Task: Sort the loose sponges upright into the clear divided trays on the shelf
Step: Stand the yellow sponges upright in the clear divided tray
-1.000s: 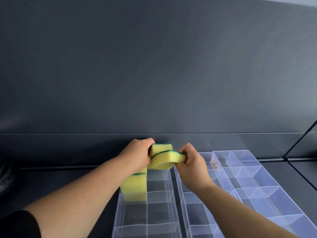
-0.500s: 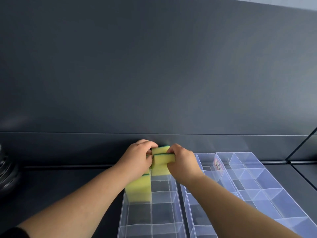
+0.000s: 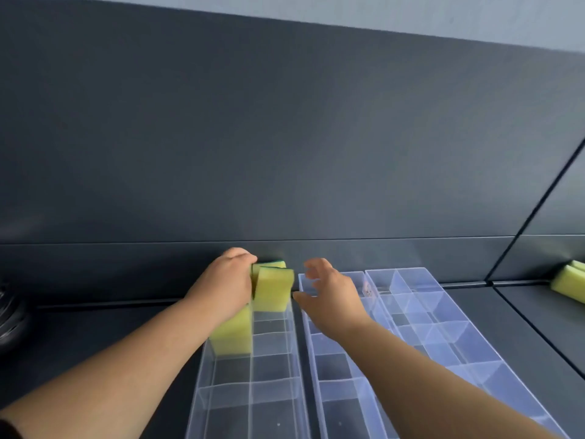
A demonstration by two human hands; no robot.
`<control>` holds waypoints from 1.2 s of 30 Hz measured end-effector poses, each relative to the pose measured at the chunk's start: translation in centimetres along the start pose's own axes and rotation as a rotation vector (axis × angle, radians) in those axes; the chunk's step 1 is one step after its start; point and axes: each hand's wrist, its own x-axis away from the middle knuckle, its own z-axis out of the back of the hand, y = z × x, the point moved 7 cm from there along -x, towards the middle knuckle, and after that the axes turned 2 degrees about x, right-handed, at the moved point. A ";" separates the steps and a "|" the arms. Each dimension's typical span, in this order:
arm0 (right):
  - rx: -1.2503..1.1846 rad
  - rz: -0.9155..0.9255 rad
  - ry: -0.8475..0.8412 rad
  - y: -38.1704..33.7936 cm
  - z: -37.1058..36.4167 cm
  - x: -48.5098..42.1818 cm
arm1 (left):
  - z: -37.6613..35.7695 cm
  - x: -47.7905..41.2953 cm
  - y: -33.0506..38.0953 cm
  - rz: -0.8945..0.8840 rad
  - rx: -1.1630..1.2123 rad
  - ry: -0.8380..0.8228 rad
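- Dark grey shelf underfoot of everything, with a matching dark back panel rising behind it.
- Nearest the camera, two bare forearms reach in from the bottom edge, one on each side of the left-hand clear divided plastic tray.
- That left tray runs away from the camera in two columns of compartments; its near cells show only the dark shelf through them.
- Just right of it lies the middle clear divided tray, and right again the third clear divided tray, all three side by side.
- Further in, a yellow sponge stands upright in the left column of the left tray.
- Behind it, the left hand is curled against the left side of another upright yellow sponge with a green scouring edge, which sits at the far end of the left tray's right column.
- Whether those left fingers actually pinch it, I cannot tell.
- And the right hand hovers over the far end of the middle tray, fingers spread, clear of the sponge, holding nothing.
- Far right, well apart, loose yellow sponges lie on the shelf by the frame edge.
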 end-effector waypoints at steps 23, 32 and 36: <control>0.031 -0.841 0.327 45.7 33.0 55.9 | -29.0 29.0 48.6 -0.298 0.322 -0.684; -0.034 -1.027 0.409 56.3 38.6 62.8 | -39.7 29.0 60.3 -0.317 0.256 -0.841; -0.051 -0.966 0.450 59.9 43.5 57.2 | -42.0 24.2 67.4 -0.347 0.365 -0.780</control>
